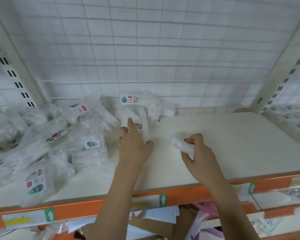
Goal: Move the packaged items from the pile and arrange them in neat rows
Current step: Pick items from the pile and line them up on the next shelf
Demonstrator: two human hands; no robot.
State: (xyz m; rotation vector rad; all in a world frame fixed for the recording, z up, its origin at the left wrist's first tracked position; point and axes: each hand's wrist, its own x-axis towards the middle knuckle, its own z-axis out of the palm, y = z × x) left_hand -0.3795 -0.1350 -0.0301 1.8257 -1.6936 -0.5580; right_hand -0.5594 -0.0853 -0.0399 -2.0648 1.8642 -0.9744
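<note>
Store shelf (215,135), cream surface, orange front edge (97,207), wire grid back (145,49). Pile of clear-plastic packaged items (47,139) heaped on the shelf's left half, labels facing all ways; right half bare, no row visible there yet. More packets on the neighbouring bay at far right (291,122), blurred.

Left hand (134,146) reaching into pile's right edge, index finger extended onto a packet with red label (141,126), other fingers loosely curled, thumb out to the right on the shelf. Touching, not gripping, far as visible. Right hand (200,153) just right of it, well apart from pile, fingers curled around a small white packet (182,145), pinched between thumb and fingertips, held low over or on the bare shelf; contact with surface unclear from blur.

Step in hand, judged: early stage, one packet pulled out and about to be set down as start of a row, second being selected from the pile. Most of the task left.

Next move calls for: setting the held packet square to the shelf edge on the bare area, label facing consistently, leaving room for neighbours; then closing left fingers on the red-label packet without dragging the slippery adjacent bags along.
</note>
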